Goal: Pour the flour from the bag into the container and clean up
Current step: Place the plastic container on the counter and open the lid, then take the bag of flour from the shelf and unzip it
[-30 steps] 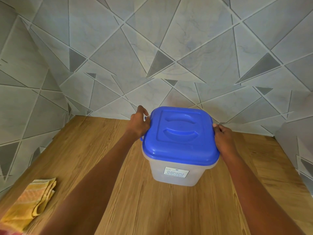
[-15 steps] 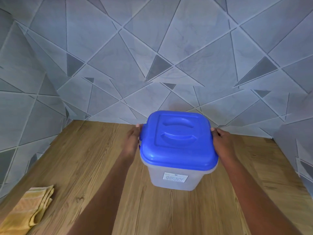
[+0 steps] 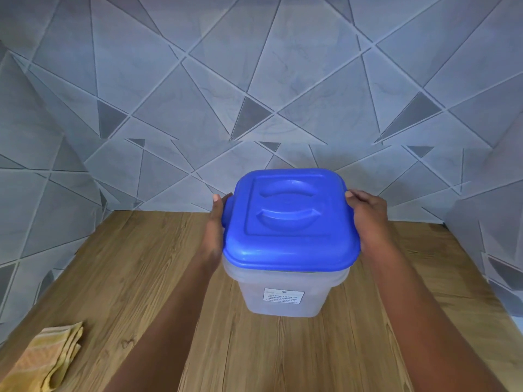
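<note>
Nearest me, a folded yellow cloth (image 3: 45,360) lies at the wooden counter's (image 3: 141,278) front left. Farther in, I see the translucent container (image 3: 284,298) standing mid-counter, its blue lid (image 3: 288,222) on. My left hand (image 3: 215,227) and right hand (image 3: 369,222) press its sides; whether the fingers curl under the rim I cannot tell. Beyond stands a grey tiled wall (image 3: 254,80).
</note>
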### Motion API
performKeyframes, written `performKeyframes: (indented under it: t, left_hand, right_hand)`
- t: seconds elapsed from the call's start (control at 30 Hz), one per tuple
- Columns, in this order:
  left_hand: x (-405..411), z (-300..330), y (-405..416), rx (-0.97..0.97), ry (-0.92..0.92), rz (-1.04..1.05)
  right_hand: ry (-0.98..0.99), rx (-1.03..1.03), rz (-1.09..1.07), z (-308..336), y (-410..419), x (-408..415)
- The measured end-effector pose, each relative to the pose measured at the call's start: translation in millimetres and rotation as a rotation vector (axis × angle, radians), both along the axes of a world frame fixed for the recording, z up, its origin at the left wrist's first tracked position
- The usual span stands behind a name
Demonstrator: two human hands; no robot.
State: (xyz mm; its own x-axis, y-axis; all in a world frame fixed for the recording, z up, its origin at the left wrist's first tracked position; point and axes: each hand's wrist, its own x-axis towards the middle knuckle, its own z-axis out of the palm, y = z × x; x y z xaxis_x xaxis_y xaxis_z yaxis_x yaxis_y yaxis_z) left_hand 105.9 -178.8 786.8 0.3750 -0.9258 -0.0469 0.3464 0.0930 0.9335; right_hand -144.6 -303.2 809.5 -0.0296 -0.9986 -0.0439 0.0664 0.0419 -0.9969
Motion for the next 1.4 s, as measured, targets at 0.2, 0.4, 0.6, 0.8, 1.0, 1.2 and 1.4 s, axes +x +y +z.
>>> performKeyframes:
  t: [0.2, 0.4, 0.6, 0.8, 1.0, 1.2, 1.4]
  left_hand:
    - [6, -9, -10, 0.136, -0.580, 0.108]
    - [8, -18, -18, 0.315, -0.951, 0.138]
    - [5, -15, -16, 0.410, -1.056, 0.112]
    - [3, -15, -15, 0.449, -1.109, 0.107]
    - [-2, -9, -13, 0.456, -1.121, 0.116]
    - [-5, -6, -12, 0.466, -1.133, 0.121]
    - [-7, -6, -11, 0.469, -1.157, 0.122]
  right_hand:
    - [-0.422, 0.008, -0.113, 24, 3, -35]
    - [-0.440, -0.394, -0.114, 73, 5, -73]
    - [0.154, -0.747, -0.161, 82, 20, -98]
    - [0.875, -0.828, -0.135, -23, 15, -146]
    - [1.406, -0.707, 0.004, -130, 27, -180]
    - [1.518, -0.503, 0.118, -202, 60, -202]
    - [1.553, -0.218, 0.372, -248, 59, -218]
